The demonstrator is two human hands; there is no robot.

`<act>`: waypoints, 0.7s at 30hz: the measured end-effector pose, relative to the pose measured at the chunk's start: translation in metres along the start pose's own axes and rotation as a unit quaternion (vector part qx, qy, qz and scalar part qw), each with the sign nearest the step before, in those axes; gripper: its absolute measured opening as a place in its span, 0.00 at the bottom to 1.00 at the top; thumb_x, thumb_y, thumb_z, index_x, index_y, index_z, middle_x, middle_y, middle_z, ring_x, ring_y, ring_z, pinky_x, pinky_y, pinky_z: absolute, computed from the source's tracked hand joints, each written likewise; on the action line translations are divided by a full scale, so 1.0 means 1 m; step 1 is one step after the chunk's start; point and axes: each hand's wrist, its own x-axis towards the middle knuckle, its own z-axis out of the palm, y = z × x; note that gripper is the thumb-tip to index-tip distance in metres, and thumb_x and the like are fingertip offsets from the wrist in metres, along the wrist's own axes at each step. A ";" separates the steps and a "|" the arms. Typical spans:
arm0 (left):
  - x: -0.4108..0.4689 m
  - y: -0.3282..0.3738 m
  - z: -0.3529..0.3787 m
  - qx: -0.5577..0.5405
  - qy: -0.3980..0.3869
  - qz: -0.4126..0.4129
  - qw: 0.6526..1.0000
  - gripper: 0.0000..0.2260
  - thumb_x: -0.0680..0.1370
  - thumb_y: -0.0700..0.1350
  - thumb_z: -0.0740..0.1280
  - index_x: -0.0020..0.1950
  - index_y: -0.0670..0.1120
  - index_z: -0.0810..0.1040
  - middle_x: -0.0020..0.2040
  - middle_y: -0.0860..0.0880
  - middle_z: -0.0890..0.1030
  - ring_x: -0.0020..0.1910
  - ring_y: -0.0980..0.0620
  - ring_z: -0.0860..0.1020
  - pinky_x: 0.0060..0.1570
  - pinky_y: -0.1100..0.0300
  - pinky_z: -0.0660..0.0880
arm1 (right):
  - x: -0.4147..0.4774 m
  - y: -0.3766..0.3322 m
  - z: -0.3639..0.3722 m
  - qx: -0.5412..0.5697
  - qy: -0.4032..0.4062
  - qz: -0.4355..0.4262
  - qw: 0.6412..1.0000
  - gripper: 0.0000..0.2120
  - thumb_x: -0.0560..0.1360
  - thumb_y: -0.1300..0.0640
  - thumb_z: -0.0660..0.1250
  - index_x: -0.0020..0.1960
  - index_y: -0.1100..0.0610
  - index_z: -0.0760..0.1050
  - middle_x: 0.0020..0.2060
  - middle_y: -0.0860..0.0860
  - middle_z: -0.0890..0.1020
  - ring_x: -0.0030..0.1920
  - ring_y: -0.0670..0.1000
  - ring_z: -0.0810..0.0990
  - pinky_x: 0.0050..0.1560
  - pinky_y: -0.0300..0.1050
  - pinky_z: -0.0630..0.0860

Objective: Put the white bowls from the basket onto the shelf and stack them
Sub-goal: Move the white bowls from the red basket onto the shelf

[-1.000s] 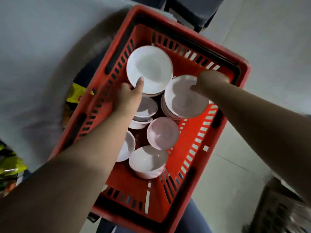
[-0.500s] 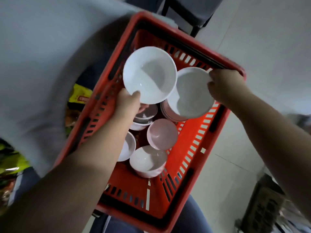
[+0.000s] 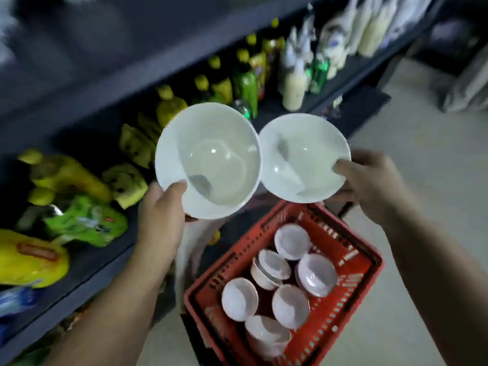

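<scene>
Nearest, two bare forearms reach up from the bottom edge; between them, low and to the right, a red basket (image 3: 351, 262) sits on the pale floor (image 3: 422, 180), its slotted walls showing; inside it lie smaller white bowls (image 3: 290, 305), about seven, some upright, some tipped on their sides, two or three nested together near the middle; the exact count is hard to tell through the blur. Above the basket the left hand (image 3: 161, 212) is closed on the near rim of a large white bowl (image 3: 208, 159), thumb pressed inside the lip and fingers hidden beneath; the bowl tilts its hollow toward the camera. The right hand (image 3: 369, 180) grips a second white bowl (image 3: 303, 157) by its right rim, thumb lying on the inner face, the other fingers under it; this bowl tilts the same way. The two bowls sit side by side in the air, their rims touching or very nearly so at the middle; both are well clear of the basket and in front of the shelving, resting on nothing but the hands. Beyond the left hand runs a dark shelf (image 3: 87, 262) loaded with yellow and green packets (image 3: 84, 223); these crowd the board just left of the left bowl. Farther back and to the right, the same shelving carries a row of yellow-capped bottles (image 3: 221, 83) and pale bottles (image 3: 293, 88), all smeared by motion blur.
</scene>
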 end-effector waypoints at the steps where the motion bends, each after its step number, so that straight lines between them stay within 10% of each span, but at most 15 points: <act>1: 0.002 0.017 -0.012 0.000 0.003 0.016 1.000 0.05 0.75 0.43 0.63 0.40 0.51 0.75 0.41 0.52 0.79 0.42 0.51 0.78 0.47 0.54 0.76 | -0.002 -0.018 0.007 0.023 -0.002 -0.003 1.000 0.12 0.73 0.68 0.57 0.39 0.55 0.76 0.31 0.53 0.78 0.25 0.47 0.80 0.26 0.43 0.79; 6: 0.015 0.086 -0.071 0.032 -0.052 0.012 0.998 0.06 0.79 0.41 0.55 0.43 0.45 0.69 0.26 0.44 0.80 0.22 0.48 0.79 0.20 0.63 0.73 | -0.012 -0.095 0.038 0.065 -0.016 -0.014 0.998 0.07 0.74 0.67 0.57 0.46 0.63 0.74 0.33 0.56 0.76 0.26 0.50 0.78 0.26 0.41 0.80; 15: 0.078 0.160 -0.102 0.096 -0.060 -0.007 0.993 0.09 0.78 0.40 0.51 0.43 0.39 0.67 0.18 0.45 0.76 0.17 0.50 0.76 0.17 0.71 0.66 | 0.023 -0.180 0.079 0.107 -0.050 -0.017 0.993 0.07 0.76 0.65 0.56 0.53 0.63 0.67 0.41 0.56 0.72 0.38 0.59 0.78 0.40 0.53 0.80; 21: 0.123 0.176 -0.078 0.075 -0.020 -0.049 0.996 0.11 0.78 0.40 0.50 0.55 0.36 0.66 0.17 0.43 0.75 0.16 0.48 0.76 0.14 0.72 0.64 | 0.099 -0.206 0.114 0.094 -0.121 -0.024 0.988 0.09 0.76 0.64 0.57 0.56 0.64 0.67 0.42 0.58 0.74 0.38 0.57 0.77 0.30 0.47 0.81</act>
